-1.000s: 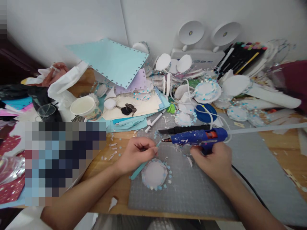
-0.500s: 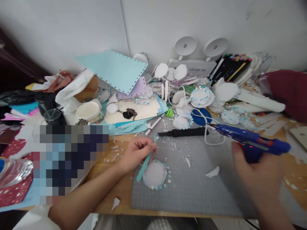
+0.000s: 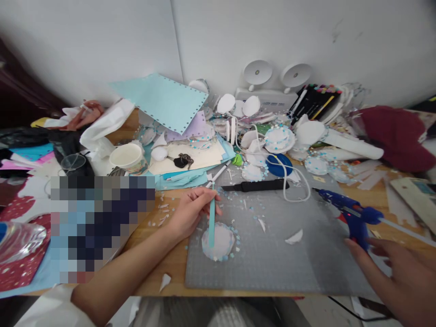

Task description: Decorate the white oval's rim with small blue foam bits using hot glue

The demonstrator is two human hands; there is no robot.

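Observation:
My left hand (image 3: 190, 211) pinches the upper end of a narrow flat teal strip (image 3: 212, 222), which hangs down in front of a round white disc (image 3: 225, 240). Small blue and white bits edge that disc, which lies on the grey cutting mat (image 3: 265, 263). On the right a blue hot glue gun (image 3: 354, 211) lies on the table, its nozzle to the left and a clear glue stick out of its back. My right hand (image 3: 402, 281) is beside the gun's handle with its fingers apart; whether a fingertip still touches it I cannot tell.
A black utility knife (image 3: 262, 185) and a white cable (image 3: 303, 200) lie along the mat's far side. Behind stand a paper cup (image 3: 127, 159), decorated discs (image 3: 279, 137), a twin-headed white lamp (image 3: 269, 93) and markers (image 3: 313, 102). White scraps (image 3: 294, 236) dot the mat.
The glue gun has come down to the right onto the table, and my right hand has loosened from it. My left hand has turned the teal strip from slanted to nearly upright in view.

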